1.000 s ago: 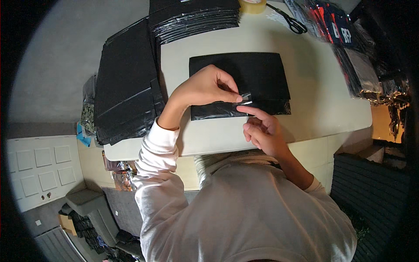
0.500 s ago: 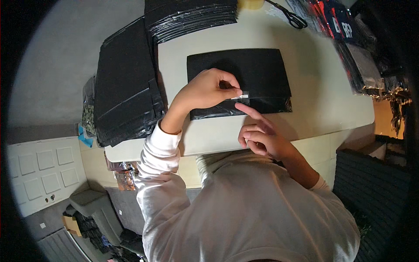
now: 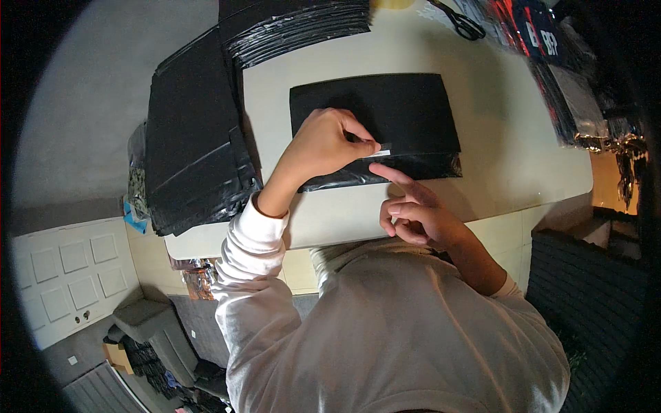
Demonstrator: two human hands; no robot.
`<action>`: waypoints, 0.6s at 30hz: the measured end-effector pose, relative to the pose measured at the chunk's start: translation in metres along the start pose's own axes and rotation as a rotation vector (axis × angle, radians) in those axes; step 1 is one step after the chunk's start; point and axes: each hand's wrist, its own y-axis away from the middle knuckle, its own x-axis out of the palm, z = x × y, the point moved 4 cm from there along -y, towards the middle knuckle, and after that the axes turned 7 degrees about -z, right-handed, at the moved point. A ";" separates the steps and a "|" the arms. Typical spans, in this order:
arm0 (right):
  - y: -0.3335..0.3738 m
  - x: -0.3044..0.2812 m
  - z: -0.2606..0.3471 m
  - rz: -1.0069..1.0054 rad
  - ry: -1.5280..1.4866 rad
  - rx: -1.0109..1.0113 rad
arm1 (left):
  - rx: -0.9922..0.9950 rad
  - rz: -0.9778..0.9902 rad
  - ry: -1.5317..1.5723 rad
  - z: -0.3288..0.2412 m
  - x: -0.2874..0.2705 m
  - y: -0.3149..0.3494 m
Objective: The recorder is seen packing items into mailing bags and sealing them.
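A flat black plastic packet (image 3: 406, 110) lies on the white table in front of me, its glossy strip (image 3: 420, 167) along the near side. At the seam sits a small white label (image 3: 383, 153). My left hand (image 3: 330, 141) rests over the packet's left part, thumb and forefinger pinched together at the label's left end. Just nearer to me, my right hand (image 3: 416, 210) has its forefinger stretched to the glossy strip, the fingertip on or just above it. The other right fingers are curled in, and I see nothing clearly held there.
Black packets (image 3: 193, 131) are piled at the table's left, with another stack (image 3: 296, 27) at the far side. Black-handled scissors (image 3: 467, 26) lie at the far right. Plastic-wrapped goods (image 3: 571, 89) line the right edge of the white table (image 3: 509, 165).
Both hands keep nearly the same pose. My right thumb and curled fingers have shifted slightly. The whole view has moved a little, and the packet appears slightly further left.
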 end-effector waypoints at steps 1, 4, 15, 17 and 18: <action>0.000 0.000 0.000 0.000 0.004 0.007 | 0.000 0.001 0.001 -0.001 0.000 0.000; 0.000 0.007 0.007 -0.081 0.048 0.046 | -0.056 -0.030 0.020 0.000 0.001 0.000; 0.000 0.008 0.007 -0.077 0.039 0.037 | -0.049 -0.046 0.049 0.000 -0.003 0.000; 0.000 0.005 0.005 -0.071 0.049 0.031 | -0.046 -0.046 0.051 -0.005 -0.005 0.001; -0.001 0.002 0.003 -0.035 0.022 0.015 | -0.042 -0.047 0.053 -0.006 -0.005 0.000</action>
